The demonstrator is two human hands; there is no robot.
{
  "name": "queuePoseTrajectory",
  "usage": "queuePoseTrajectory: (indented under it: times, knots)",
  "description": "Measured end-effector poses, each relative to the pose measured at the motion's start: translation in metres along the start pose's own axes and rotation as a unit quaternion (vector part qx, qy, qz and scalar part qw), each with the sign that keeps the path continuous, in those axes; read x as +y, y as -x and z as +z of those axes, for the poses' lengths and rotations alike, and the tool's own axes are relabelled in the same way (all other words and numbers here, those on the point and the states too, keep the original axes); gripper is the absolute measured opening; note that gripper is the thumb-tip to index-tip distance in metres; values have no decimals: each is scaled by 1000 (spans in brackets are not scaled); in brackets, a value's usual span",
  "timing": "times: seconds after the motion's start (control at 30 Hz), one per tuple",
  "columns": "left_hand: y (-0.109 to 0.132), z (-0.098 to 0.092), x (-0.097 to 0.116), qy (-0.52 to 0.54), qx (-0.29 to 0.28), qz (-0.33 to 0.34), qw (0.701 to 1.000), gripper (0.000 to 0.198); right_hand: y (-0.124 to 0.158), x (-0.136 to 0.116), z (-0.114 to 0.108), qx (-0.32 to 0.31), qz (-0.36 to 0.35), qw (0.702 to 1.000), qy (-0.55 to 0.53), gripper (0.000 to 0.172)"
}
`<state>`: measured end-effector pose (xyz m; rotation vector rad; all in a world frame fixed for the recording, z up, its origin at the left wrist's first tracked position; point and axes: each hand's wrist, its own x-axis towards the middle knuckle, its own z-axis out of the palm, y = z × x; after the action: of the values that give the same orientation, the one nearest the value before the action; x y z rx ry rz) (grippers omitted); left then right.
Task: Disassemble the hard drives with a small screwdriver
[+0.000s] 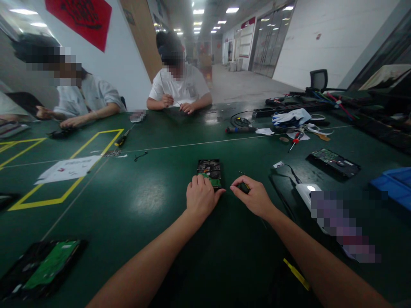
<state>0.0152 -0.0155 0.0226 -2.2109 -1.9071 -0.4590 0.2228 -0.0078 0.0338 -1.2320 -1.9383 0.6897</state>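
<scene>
A hard drive (209, 167) with a black metal body and a green circuit board lies on the green table in front of me. My left hand (201, 196) is laid over its near end, fingers bent on the board and thumb stretched along the near edge, holding it. Just to the right, apart from the drive, my right hand (253, 194) is closed around a screwdriver (245, 187) with a dark handle showing some yellow. Most of that tool is hidden by the fingers. A few tiny screws (242, 173) appear to lie beyond the right hand.
More hard drives lie at the lower left (51, 265) and right (334, 163). Right of my arm sits a white device (313, 201) with a cable. Farther back are a red screwdriver (297, 139), gloves (290, 117) and a blue bin (393, 184). Two people sit across the table.
</scene>
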Motion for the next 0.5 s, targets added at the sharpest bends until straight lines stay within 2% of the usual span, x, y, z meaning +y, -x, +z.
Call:
queuePoseTrajectory:
  times: [0.2,0.5]
  knots:
    - [2,2,-2,16,23,-5,1000,52,1,0,2,3,5,1000,9,8]
    - [2,0,2,4,32,15,999,46,1,-1,1,5,12,1000,9,16]
